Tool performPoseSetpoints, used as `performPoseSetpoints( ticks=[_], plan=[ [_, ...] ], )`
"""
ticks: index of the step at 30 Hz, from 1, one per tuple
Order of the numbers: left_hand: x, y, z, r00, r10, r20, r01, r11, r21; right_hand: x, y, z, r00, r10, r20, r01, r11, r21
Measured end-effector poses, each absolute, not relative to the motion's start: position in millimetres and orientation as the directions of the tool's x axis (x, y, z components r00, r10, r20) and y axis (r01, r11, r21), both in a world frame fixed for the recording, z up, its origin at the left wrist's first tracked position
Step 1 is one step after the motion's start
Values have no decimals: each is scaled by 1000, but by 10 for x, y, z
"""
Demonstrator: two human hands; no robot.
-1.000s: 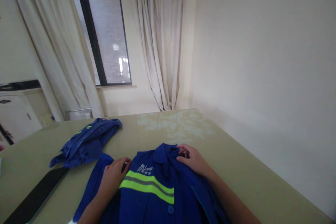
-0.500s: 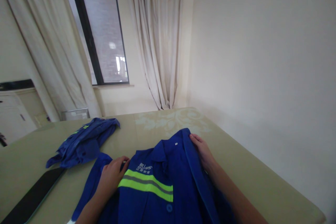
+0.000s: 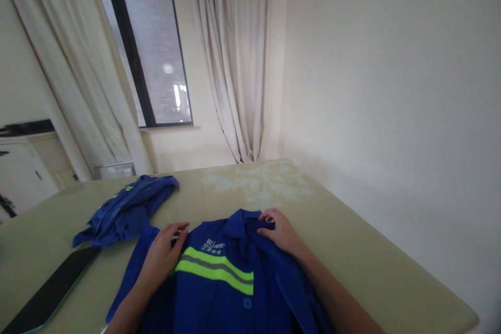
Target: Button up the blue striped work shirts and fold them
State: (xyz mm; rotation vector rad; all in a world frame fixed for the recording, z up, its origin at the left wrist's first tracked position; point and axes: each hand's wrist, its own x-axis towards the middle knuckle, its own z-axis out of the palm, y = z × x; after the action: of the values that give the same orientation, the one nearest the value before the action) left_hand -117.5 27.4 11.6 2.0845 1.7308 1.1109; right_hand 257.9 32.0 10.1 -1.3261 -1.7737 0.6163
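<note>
A blue work jacket (image 3: pixel 213 295) lies spread on the table in front of me, with a yellow-green and grey reflective stripe, white lettering on the chest and a button. My left hand (image 3: pixel 164 251) rests over its left shoulder and sleeve, thumb and fingers apart. At the collar is my right hand (image 3: pixel 281 232), its curved fingers and thumb parted above the cloth with nothing visible between them. Beneath the right forearm, the jacket's right front panel is partly hidden.
Another blue garment (image 3: pixel 127 214) lies crumpled at the back left of the table (image 3: pixel 376 266). Nearer, a flat black slab (image 3: pixel 50 287) lies at the left. A wall (image 3: pixel 391 88) runs along the right, and curtains (image 3: pixel 238 62) hang behind the table.
My right hand has let go of the raised collar edge and moved left and down toward the neck. The collar and right panel have dropped lower. My left hand has barely moved.
</note>
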Motion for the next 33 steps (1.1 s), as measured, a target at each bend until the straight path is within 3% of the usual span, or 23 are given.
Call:
performPoseSetpoints(
  ticks=[3,8,16,21,25,30,33],
  plan=[
    [-957,195,437,107,925,366,628,-348,696,2548,333,67,-65,940,335,578,309,-755],
    [-167,267,763,447,871,204,639,-471,608,2532,365,66,-36,928,370,435,348,-830],
    [378,705,334,219,974,57,728,-202,655,2616,459,57,104,973,207,-88,217,-972],
    [277,682,369,333,942,-38,561,-165,811,2629,498,25,159,967,198,3,200,-980],
    [274,595,504,315,948,-43,423,-100,901,2563,463,46,123,968,218,9,218,-976],
    [420,464,572,392,920,1,374,-160,914,2438,360,121,-109,974,197,-109,185,-977],
    [466,400,686,466,884,20,413,-237,879,2463,351,179,-102,983,156,-131,142,-981]
  ],
)
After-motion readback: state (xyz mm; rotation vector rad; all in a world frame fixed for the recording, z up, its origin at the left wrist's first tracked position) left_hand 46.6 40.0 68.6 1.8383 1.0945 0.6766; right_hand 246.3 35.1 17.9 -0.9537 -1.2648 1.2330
